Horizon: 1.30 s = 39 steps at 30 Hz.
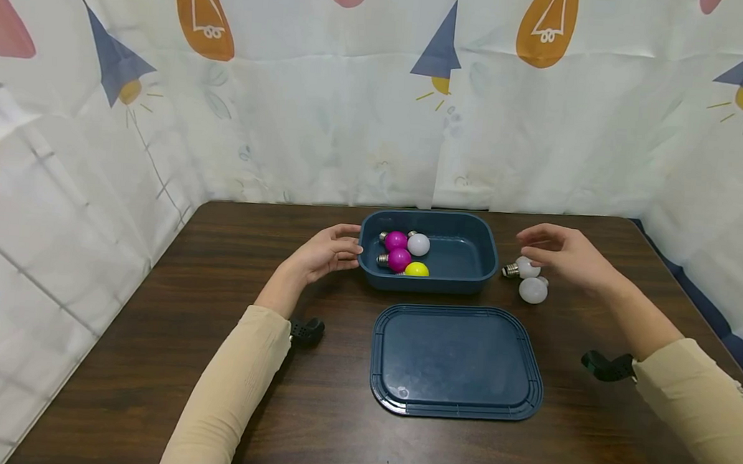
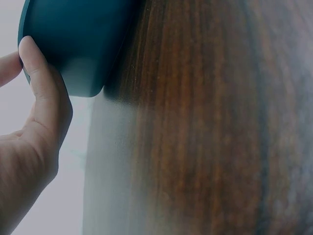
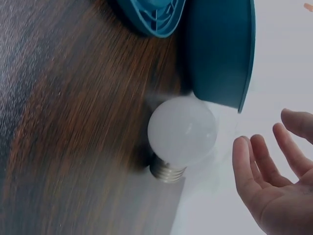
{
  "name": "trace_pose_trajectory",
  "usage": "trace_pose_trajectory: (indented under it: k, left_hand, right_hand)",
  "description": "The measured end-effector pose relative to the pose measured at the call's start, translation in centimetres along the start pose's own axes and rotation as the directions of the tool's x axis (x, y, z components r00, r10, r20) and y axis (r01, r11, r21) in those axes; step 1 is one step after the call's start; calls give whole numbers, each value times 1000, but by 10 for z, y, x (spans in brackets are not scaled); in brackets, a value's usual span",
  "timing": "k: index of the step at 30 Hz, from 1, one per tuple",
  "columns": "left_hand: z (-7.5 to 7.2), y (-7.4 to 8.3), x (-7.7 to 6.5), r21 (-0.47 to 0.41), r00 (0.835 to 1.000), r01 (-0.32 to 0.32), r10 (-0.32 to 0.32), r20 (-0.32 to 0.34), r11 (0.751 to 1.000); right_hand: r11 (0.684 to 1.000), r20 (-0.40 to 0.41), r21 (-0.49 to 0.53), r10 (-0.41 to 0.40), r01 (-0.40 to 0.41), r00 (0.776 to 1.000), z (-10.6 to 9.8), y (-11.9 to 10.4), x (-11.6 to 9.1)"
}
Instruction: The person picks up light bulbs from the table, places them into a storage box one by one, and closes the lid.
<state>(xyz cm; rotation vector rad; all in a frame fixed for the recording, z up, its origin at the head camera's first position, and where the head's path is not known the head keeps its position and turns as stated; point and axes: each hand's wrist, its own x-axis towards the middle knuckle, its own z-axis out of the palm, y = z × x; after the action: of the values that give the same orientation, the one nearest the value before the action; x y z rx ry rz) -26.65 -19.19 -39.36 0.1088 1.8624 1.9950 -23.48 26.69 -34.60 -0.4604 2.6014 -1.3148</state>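
Head view shows a rectangular dark-blue container with rounded corners (image 1: 426,285) standing open near the far edge of a dark-brown wood-grain table (image 1: 307,414). Inside, gathered toward its left half, lie two glossy magenta round bulbs (image 1: 399,260), one white round bulb (image 1: 419,245) just beside the farther magenta one, and one yellow round bulb (image 1: 417,269), partly hidden by the near wall. Both magenta bulbs point their silver screw bases (image 1: 382,260) to the left. Flat on the table, on the near side of the container and apart from it, is a dark-blue rectangular lid with a ridged border (image 1: 458,362).

At the container's left end, the left hand (image 1: 321,252) has its fingers parted and loosely bent, the tips touching the rim and outer wall; the left wrist view shows this contact closely. On the other side, the right hand (image 1: 567,256) hangs above two loose white round bulbs (image 1: 533,290) that lie close together on the table, to the right of the container. Its fingers are spread and gently curved, and the right wrist view shows them apart from the one white bulb visible there.

Beige sleeves (image 1: 231,395) cover both forearms, and a black device (image 1: 306,330) sits at each wrist. Behind the table hangs a white curtain (image 1: 353,130) printed with orange bulbs and grey-blue lampshades.
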Motion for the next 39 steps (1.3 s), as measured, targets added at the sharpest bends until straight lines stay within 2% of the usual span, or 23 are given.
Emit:
trace_pose_trajectory:
  k: [4, 12, 22, 28, 39]
  left_hand:
    - [0, 0, 0, -1, 1000, 2, -2, 1, 1000]
    - [0, -1, 0, -6, 1000, -1, 1, 5, 1000]
    - [0, -1, -1, -8, 1000, -1, 1, 1, 1000]
    - [1, 0, 0, -11, 1000, -4, 4, 0, 1000]
    - [1, 0, -1, -13, 1000, -1, 1, -5, 1000]
  right_hand:
    - [1000, -6, 20, -9, 9, 1000, -3, 6, 1]
    - [998, -20, 49, 34, -33, 999, -8, 16, 3]
    - [998, -28, -2, 65, -65, 997, -9, 23, 5]
    - [996, -12, -35, 78, -78, 997, -7, 29, 9]
    - [995, 43, -31, 92, -91, 995, -3, 38, 18]
